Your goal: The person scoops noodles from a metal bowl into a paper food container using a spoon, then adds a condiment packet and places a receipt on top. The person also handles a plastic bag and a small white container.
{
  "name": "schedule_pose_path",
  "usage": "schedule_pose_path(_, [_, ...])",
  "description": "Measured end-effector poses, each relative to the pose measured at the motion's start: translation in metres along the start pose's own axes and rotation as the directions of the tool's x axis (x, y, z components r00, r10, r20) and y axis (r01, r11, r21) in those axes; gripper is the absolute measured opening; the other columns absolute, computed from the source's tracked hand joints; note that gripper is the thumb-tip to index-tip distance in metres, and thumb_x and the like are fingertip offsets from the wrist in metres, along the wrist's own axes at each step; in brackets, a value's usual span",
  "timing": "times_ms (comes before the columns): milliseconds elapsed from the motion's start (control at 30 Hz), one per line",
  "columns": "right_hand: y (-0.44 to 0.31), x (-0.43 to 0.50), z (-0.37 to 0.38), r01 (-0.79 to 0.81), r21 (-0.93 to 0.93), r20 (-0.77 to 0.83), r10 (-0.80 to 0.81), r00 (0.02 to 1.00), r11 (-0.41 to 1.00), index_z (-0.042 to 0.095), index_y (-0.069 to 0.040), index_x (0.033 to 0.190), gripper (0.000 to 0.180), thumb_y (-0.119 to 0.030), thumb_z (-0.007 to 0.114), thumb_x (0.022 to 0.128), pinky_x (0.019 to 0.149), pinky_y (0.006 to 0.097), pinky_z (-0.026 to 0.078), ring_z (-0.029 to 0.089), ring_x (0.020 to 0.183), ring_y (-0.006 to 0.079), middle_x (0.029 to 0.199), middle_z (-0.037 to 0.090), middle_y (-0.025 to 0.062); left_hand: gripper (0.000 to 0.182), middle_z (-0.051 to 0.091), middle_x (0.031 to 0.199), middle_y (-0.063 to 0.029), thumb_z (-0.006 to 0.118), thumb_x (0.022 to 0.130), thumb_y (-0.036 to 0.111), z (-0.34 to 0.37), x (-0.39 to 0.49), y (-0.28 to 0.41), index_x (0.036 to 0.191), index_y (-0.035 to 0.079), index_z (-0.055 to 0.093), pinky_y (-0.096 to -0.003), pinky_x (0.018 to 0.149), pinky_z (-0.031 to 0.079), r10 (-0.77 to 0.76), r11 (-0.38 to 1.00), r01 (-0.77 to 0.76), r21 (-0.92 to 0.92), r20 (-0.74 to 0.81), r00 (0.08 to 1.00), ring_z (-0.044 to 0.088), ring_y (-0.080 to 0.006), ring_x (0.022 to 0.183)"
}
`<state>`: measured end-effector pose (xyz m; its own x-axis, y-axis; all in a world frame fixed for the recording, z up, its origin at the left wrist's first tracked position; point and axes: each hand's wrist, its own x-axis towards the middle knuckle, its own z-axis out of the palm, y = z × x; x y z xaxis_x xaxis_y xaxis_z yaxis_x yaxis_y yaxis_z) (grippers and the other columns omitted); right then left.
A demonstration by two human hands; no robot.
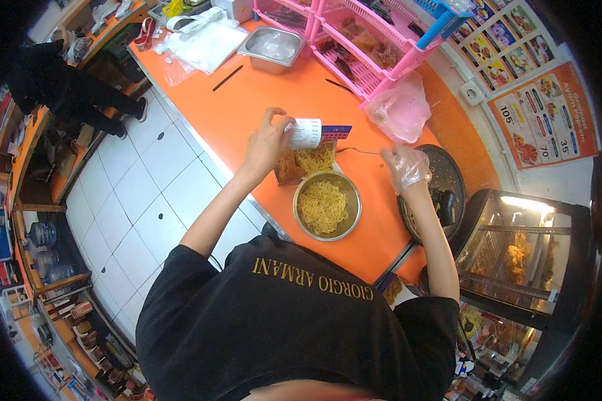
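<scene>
My left hand (269,142) holds a white printed paper slip (303,134) above a small food box. Inside the box are noodles (317,159) and a piece of breaded fried food (289,166). Just nearer to me, a steel bowl (357,205) holds yellow noodles (323,206). My right hand (406,165), in a clear plastic glove, hovers by the left edge of a dark stone mortar (459,170), with a thin dark strand or utensil close to its fingertips. Whether the glove grips anything cannot be told. A dark pestle (447,207) lies in the mortar.
On the orange table (205,108) are plastic bags (205,47), a steel pan (272,47) and a pink basket rack (361,55). A pink bag (401,108) hangs by the rack. A lit glass food warmer (516,250) stands at right. Another person (65,82) stands far left.
</scene>
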<state>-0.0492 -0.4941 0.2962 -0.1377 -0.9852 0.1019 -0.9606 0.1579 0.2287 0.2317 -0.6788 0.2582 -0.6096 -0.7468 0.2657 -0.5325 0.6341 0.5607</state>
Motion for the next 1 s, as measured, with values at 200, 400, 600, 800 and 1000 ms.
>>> schedule_pose_path(200, [-0.015,-0.024,-0.028,0.119,-0.007,-0.283,-0.116,0.952,0.993,0.064,-0.017,0.088,0.015,-0.029,0.057,0.085,0.053,0.0439,0.045,0.060,0.065,0.0297,0.071,0.058,0.0074,0.019,0.051,0.122,-0.0071,0.058,0.089,0.020,-0.006,0.000,0.006,0.107,0.013,0.061,-0.0398,0.067,0.055,0.026,1.000,-0.025,0.018,-0.019,0.999,0.066,-0.0268,0.076])
schedule_pose_path(400, [-0.055,-0.056,-0.069,-0.051,-0.015,0.003,0.051,0.999,0.999,0.066,-0.013,0.097,0.019,-0.011,0.064,0.079,0.054,0.0431,0.049,0.063,0.066,0.0290,0.077,0.061,0.0105,0.023,0.050,0.118,-0.0098,0.056,0.090,0.013,-0.032,-0.006,0.030,0.113,0.010,0.056,-0.0389,0.064,0.055,-0.006,0.995,0.017,0.102,-0.101,0.995,0.064,-0.0246,0.085])
schedule_pose_path(600, [-0.122,-0.121,-0.026,-0.452,0.374,0.502,0.233,0.833,0.810,0.056,0.001,0.114,0.034,-0.009,0.053,0.081,0.078,0.0446,0.054,0.063,0.097,0.0356,0.106,0.063,0.0191,0.032,0.042,0.125,-0.0152,0.058,0.088,0.004,-0.038,-0.002,0.072,0.119,0.006,0.052,-0.0340,0.074,0.053,0.246,0.921,-0.328,-0.212,-0.338,0.908,0.057,-0.0241,0.099])
schedule_pose_path(800, [-0.153,-0.235,-0.047,-0.514,0.520,0.105,0.546,0.831,0.682,0.055,-0.005,0.121,0.036,-0.021,0.056,0.088,0.095,0.0411,0.045,0.055,0.113,0.0317,0.125,0.053,0.0186,0.036,0.042,0.126,-0.0122,0.054,0.093,0.008,-0.004,-0.047,0.163,0.125,0.002,0.040,-0.0369,0.087,0.046,0.329,0.653,-0.401,-0.642,-0.237,0.914,0.056,-0.0224,0.101])
schedule_pose_path(1000, [-0.069,-0.489,-0.070,-0.624,0.754,-0.030,0.960,0.279,0.205,0.066,-0.007,0.093,0.019,-0.024,0.059,0.089,0.081,0.0363,0.049,0.063,0.089,0.0242,0.092,0.066,0.0090,0.025,0.056,0.098,-0.0115,0.056,0.092,0.017,0.051,-0.167,0.275,0.112,0.002,0.051,-0.0335,0.078,0.048,0.725,0.219,-0.411,-0.885,-0.134,0.675,0.056,-0.0190,0.078])
